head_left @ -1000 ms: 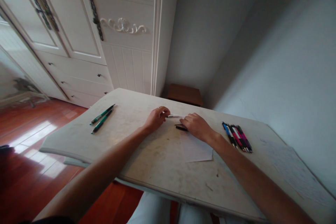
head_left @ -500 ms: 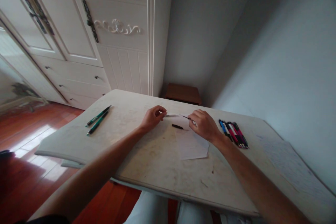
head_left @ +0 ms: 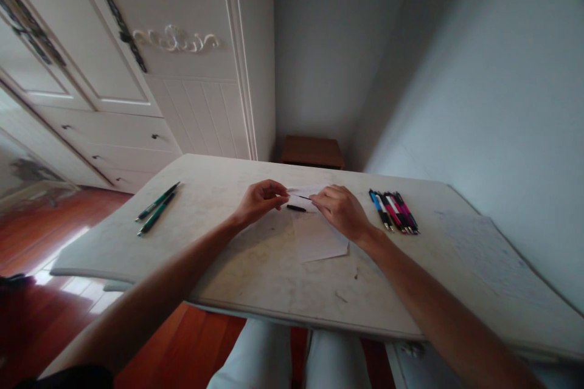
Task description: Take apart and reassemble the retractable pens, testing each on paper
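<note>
Worn white tabletop (head_left: 255, 273), smudged with brown stains, spreads out under your forearms, and the action is right at its middle. One thin dark rod (head_left: 305, 197) lies across the gap between your hands, above white paper. Your right hand (head_left: 340, 206) has thumb and fingers pinched together on the rod's right end. Your left hand (head_left: 263, 197) curls opposite, thumb and forefinger close together at the other end; whether they grip anything, you can't tell from here.

Just below the rod, one short black tube-like piece (head_left: 296, 208) lies loose, touched by neither hand. Call this one midway: the rod is up in your fingers, the black piece is down and separate, and what's left is that nothing joins the two.

Beneath them, white paper (head_left: 322, 243) runs toward you; one sheet or two, it's hard to say. Out to your left, two slim green pens with dark tips (head_left: 156, 216) lie side by side, out of your hands. Over to your right sits one tight row of blue, white, black and pink pens (head_left: 393, 211): roughly five or six, too bunched for a sure count. Beyond the far edge stands one low brown wooden stand (head_left: 312, 151).
</note>
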Demonstrator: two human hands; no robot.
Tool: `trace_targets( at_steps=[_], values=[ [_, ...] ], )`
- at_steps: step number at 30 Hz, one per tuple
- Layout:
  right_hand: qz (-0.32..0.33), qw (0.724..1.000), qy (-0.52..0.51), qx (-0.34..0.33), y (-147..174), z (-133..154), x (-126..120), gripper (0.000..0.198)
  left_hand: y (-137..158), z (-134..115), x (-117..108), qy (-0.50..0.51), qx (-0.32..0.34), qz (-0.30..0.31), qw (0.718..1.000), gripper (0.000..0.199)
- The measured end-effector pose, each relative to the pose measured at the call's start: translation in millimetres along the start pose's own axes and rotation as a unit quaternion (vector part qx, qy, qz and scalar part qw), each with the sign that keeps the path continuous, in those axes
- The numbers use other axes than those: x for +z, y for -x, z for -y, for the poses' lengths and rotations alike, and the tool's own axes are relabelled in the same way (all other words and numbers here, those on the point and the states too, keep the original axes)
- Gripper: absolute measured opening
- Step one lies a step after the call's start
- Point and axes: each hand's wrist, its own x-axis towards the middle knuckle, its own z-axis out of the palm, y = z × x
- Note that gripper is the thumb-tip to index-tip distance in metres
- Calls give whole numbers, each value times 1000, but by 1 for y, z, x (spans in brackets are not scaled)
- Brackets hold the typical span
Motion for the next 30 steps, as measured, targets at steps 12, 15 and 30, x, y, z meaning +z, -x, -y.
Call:
trace_targets(
  at_steps=[12, 15, 30],
  values=[
    [-14, 1000, -24, 11, 0, -4, 3, 16, 0, 3, 1, -21, 8, -18, 1000, 36],
    [-11, 1000, -23, 10, 0, -3, 3, 16, 0, 4, 1, -29, 11, -11, 999, 35],
    [-13, 1000, -13, -12, 2, -8, 11, 15, 2, 8, -2, -156, 40, 15, 987, 19]
  ],
)
